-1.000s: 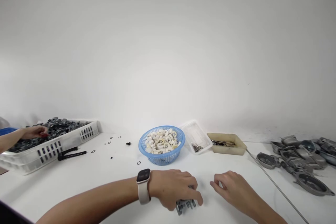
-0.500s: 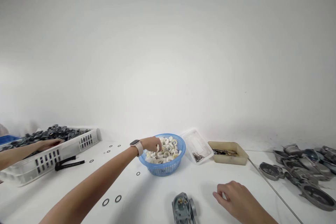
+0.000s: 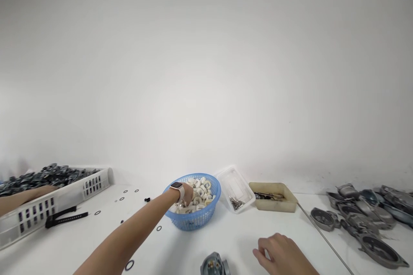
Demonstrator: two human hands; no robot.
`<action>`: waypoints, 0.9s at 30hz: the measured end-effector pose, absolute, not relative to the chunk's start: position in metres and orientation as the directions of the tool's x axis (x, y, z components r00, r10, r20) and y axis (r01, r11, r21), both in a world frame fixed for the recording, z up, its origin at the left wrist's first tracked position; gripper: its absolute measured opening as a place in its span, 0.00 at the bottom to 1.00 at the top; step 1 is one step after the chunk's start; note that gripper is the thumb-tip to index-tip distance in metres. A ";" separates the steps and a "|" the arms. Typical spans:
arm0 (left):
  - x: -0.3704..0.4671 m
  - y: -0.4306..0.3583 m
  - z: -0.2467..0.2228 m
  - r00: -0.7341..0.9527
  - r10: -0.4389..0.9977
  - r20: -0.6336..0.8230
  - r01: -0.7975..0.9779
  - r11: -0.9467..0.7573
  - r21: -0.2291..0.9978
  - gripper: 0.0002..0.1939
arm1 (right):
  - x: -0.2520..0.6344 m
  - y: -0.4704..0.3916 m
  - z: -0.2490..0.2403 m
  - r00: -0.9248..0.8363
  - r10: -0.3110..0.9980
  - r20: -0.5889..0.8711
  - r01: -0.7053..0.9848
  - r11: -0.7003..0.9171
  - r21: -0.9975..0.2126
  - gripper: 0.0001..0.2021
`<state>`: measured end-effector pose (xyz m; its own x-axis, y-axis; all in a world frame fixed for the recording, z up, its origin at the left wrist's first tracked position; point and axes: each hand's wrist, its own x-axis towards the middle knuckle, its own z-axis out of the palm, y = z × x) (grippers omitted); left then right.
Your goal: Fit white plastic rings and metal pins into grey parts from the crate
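- Your left hand is inside the blue basket, fingers curled down among the white curved pieces; whether they pinch one cannot be told.
- The pieces lie heaped at mixed angles, with no common long axis.
- Your right hand rests on the white table, fingers loosely curled and holding nothing.
- Grey metal housing: just left of your right fingers, partly cut off by the frame edge; its heading cannot be told.
- Beyond your right fingers: a clear tray holding pins, and a beige tray holding dark metal bits.
- Far left: a white crate of dark parts, with another person's hand in it.
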<state>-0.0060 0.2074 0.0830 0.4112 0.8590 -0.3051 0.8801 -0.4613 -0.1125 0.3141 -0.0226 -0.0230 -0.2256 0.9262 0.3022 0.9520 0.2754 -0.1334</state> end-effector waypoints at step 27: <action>-0.006 0.174 0.104 0.361 0.886 -0.291 0.874 -0.430 -0.226 0.16 | 0.312 -0.033 -0.013 -0.230 0.910 0.345 0.948 0.289 -0.130 0.19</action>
